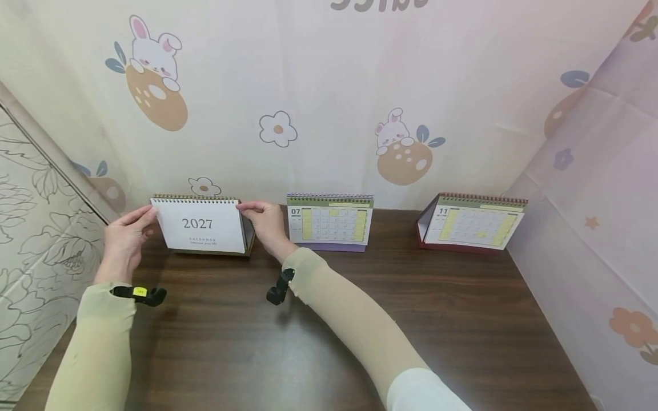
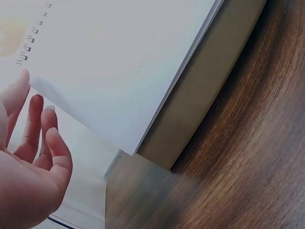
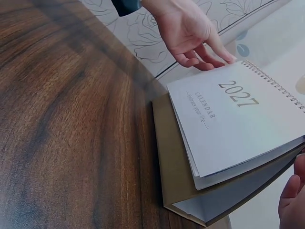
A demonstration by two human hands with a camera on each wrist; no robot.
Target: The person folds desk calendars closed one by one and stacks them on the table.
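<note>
A white desk calendar (image 1: 200,228) printed "2027" stands at the left, on a gold-brown easel base (image 2: 200,90) with a spiral along its top. My left hand (image 1: 123,240) pinches its upper left corner between thumb and finger, just below the spiral. At the upper right corner, my right hand (image 1: 267,222) pinches the edge with its fingertips. The right wrist view shows the cover (image 3: 233,114) lying over a stack of pages, the left hand (image 3: 188,36) at the far corner and part of the right hand (image 3: 293,195) at the near side.
In the middle stands a purple-based calendar (image 1: 331,225) showing "07". A red-based calendar (image 1: 473,222) showing "11" stands at the right. All are on a dark wood table (image 1: 329,342), close to a curtain (image 1: 329,68) with rabbit prints. A flower-patterned panel (image 1: 46,257) borders the left.
</note>
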